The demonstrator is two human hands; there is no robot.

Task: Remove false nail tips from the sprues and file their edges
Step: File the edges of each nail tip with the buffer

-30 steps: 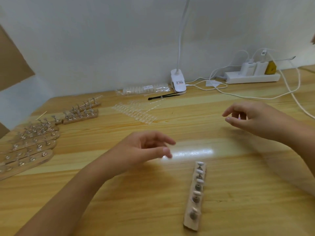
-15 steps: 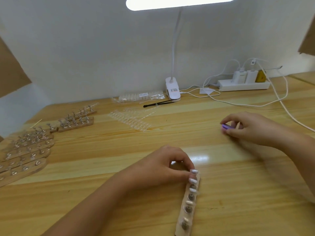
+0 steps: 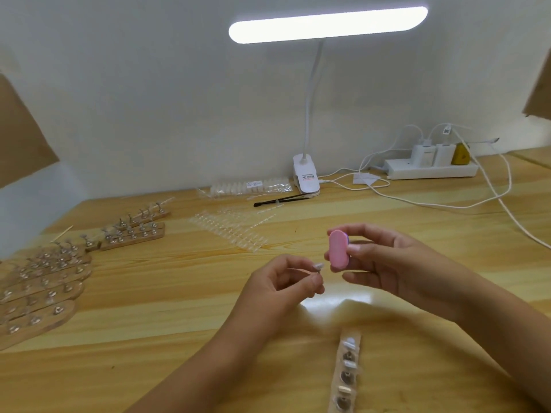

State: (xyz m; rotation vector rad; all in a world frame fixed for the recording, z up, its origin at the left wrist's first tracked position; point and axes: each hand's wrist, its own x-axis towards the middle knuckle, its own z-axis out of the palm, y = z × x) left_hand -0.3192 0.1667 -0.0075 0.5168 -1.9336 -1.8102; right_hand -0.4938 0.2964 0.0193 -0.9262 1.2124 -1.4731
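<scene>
My left hand [image 3: 280,286] pinches a small clear false nail tip [image 3: 317,266] between thumb and fingers, lifted above the table. My right hand [image 3: 384,263] grips a small pink oval nail file [image 3: 338,248] with a purple back, held upright just right of the tip; whether file and tip touch is unclear. A wooden holder strip [image 3: 347,374] with metal studs and several nail tips lies on the table below both hands. Clear sprues of nail tips [image 3: 229,231] lie further back on the table.
Several wooden holder strips [image 3: 44,281] with metal studs lie at the left. A bagged pack of tips [image 3: 250,186], a black brush [image 3: 280,200] and a clip lamp [image 3: 307,174] stand at the back. A power strip [image 3: 432,169] with cables trails right.
My left hand rose from the holder strip with a nail tip. My right hand lifted the file off the table and brought it leftward to the tip. The camera tilted up.
</scene>
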